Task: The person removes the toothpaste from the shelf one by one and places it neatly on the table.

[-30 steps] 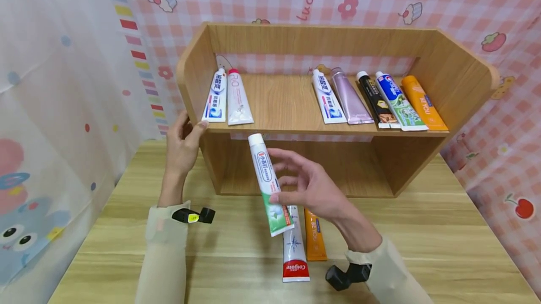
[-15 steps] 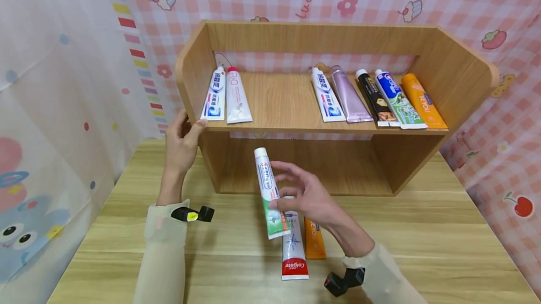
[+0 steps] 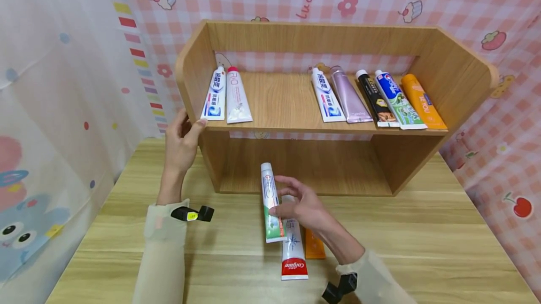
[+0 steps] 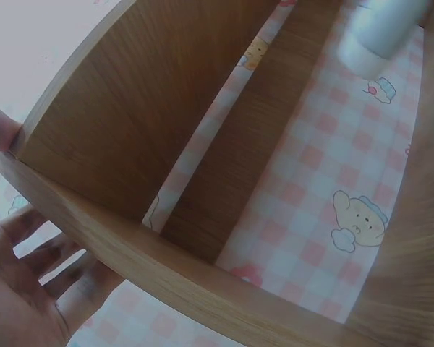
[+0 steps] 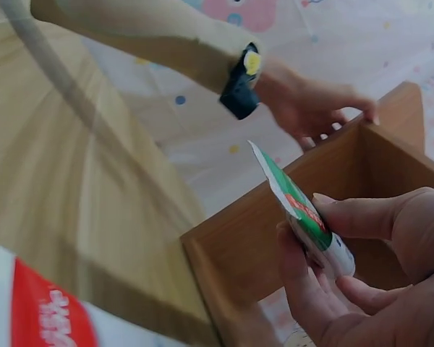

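In the head view my right hand (image 3: 306, 207) pinches a white and green toothpaste tube (image 3: 268, 189) between thumb and fingers, cap pointing up and away. This tube hangs in front of the wooden shelf's (image 3: 279, 99) lower compartment. The right wrist view has the thumb on the tube's green part (image 5: 307, 217). My left hand (image 3: 181, 153) grips the shelf's left side, thumb near the upper board's front corner; the left wrist view shows its fingers behind the panel (image 4: 130, 253). Below the right hand lie a red and white Colgate tube (image 3: 294, 252) and a partly hidden orange tube (image 3: 314, 246).
Two tubes, one blue and white (image 3: 216, 95), one white with a pink cap (image 3: 238, 97), lie at the upper board's left end. Toward the right end are several more, including a lilac tube (image 3: 350, 97) and a black tube (image 3: 376, 99). The wooden table (image 3: 236, 266) extends around the shelf.
My right hand has moved down and slightly right with the white and green toothpaste tube, away from the upper board's edge. The left hand stays on the shelf.
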Demonstrator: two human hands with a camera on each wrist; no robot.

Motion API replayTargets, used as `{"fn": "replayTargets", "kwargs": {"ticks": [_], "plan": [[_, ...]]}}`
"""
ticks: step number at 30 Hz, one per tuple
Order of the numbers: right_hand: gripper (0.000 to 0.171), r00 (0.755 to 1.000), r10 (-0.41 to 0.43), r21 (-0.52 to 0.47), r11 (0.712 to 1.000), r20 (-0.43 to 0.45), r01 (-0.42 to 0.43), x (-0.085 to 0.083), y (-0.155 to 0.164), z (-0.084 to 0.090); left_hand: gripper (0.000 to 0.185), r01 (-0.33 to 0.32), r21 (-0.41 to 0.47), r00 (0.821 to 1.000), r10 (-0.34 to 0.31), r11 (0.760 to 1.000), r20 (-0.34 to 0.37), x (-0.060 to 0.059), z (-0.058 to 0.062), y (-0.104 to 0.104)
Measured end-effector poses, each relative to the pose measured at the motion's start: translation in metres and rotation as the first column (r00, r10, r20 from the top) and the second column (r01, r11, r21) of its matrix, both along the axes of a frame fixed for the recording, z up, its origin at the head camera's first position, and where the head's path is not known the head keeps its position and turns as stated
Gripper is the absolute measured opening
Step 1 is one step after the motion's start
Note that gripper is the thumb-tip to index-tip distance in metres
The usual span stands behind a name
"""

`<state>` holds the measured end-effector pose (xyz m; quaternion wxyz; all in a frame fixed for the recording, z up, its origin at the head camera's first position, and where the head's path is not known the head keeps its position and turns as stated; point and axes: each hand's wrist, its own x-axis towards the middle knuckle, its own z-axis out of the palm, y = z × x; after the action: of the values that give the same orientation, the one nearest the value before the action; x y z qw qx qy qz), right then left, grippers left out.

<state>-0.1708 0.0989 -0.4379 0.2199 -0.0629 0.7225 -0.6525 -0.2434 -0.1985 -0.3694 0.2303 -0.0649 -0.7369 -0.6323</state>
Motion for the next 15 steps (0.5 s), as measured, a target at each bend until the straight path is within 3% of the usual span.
{"fn": "replayTargets", "kwargs": {"ticks": [6,15], "plan": [[0.077,1.0,0.025,0.027,0.999,-0.009,-0.024,0.008,-0.004,-0.017,0.045,-0.001,0.006,1.0,0.001,1.0,-0.005,0.0,0.0,0.0],[0.082,0.999,0.051,0.152,0.987,-0.018,-0.047,0.018,-0.011,-0.027,0.045,0.002,0.008,1.0,-0.002,1.0,0.001,0.001,0.001,0.001]]}}
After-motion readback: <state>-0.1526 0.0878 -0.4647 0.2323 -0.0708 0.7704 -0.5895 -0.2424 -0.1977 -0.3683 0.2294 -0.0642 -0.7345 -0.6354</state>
